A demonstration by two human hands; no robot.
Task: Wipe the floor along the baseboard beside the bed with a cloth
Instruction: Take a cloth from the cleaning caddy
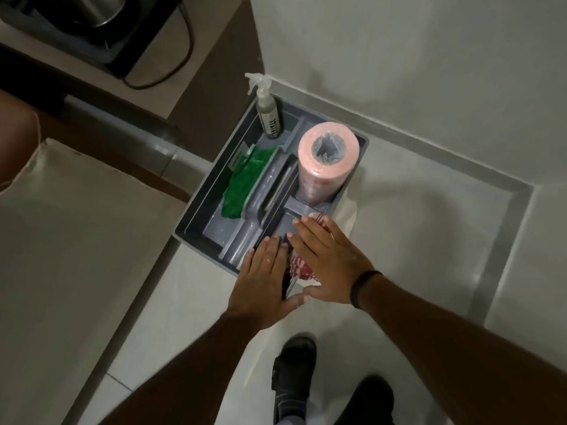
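A red-and-white striped cloth [302, 268] lies at the near corner of a grey cleaning caddy [199, 243] that stands on the pale tiled floor. My right hand [328, 262] rests flat, palm down, on top of that cloth, fingers stretched out. My left hand [260, 280] is flat beside it, over the caddy's near edge, its fingertips close to the right hand's. Most of the cloth is hidden under both hands. The bed [76, 240], covered in beige, fills the left side. A grey baseboard [399, 127] runs along the wall behind the caddy.
The caddy also holds a green cloth [242, 182], a pink roll of wipes [325, 167] and a spray bottle [268, 115]. A wooden counter with a black appliance [92, 19] and cable sits at the top left. My black sandals [294, 372] stand on the floor below.
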